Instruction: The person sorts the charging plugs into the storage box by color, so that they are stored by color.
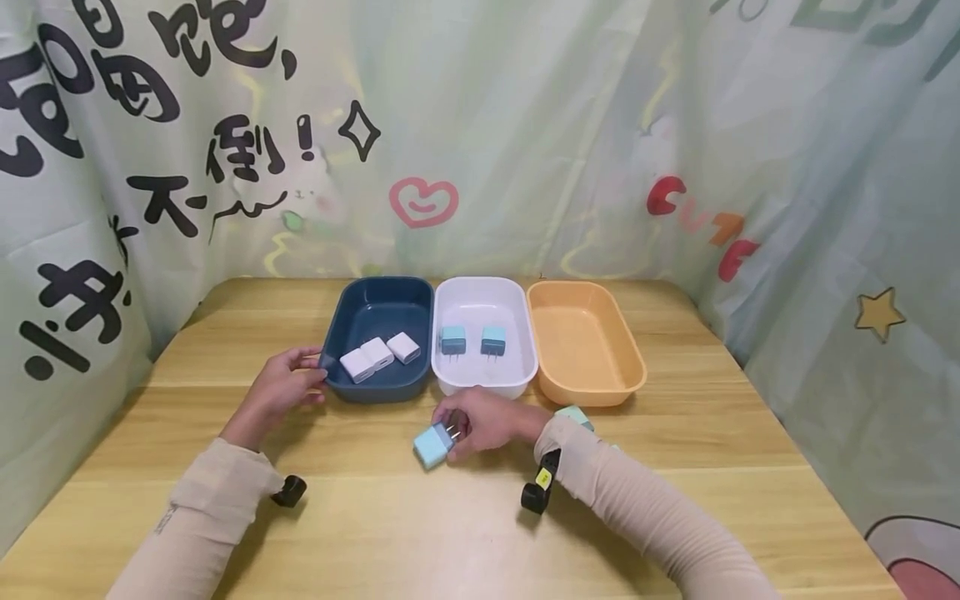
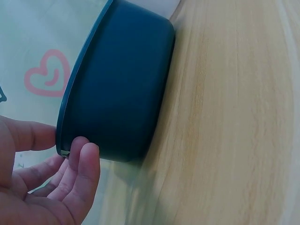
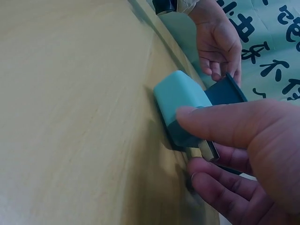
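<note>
1 charger [image 1: 432, 447] in right hand [image 1: 486, 422]

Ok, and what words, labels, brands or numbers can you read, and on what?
"不倒!": backdrop cloth, left.
"CUTE": backdrop cloth, right.
Other black characters, left: stylised, creased or cut off; not surely readable.
Green lettering, top right: cut off, unreadable.
Yellow tag on right wrist strap: too small.
Mark on left sleeve: too small.
Held plug: none readable.
</note>
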Motion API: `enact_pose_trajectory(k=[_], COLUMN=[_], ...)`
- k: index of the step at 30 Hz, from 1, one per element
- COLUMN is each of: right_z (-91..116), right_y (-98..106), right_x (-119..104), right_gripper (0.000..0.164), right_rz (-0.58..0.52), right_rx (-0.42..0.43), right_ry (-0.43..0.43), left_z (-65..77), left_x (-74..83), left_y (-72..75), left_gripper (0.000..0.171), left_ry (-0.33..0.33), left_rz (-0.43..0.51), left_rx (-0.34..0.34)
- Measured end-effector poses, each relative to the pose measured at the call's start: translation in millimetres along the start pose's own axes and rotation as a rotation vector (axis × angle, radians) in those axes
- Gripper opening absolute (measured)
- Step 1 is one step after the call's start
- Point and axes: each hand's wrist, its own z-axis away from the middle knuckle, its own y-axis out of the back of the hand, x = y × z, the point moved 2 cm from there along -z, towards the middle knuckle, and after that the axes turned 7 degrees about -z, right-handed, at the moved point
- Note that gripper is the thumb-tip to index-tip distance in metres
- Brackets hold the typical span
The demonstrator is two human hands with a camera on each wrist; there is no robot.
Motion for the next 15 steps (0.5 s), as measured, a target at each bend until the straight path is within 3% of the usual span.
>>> enact_pose_trajectory(k=[15], right_z=[2], right_y=[23], right_x=[-20], right_gripper=[0.040], right_rz=[-0.028], right_rx=[0.031], right_ry=[0.057], left_z=[-2.6], left_x=[0.2], left_y=[-0.9], left_gripper=[0.052], left_ry=[-0.003], left_rz=[-0.005], left_rx=[-0.002])
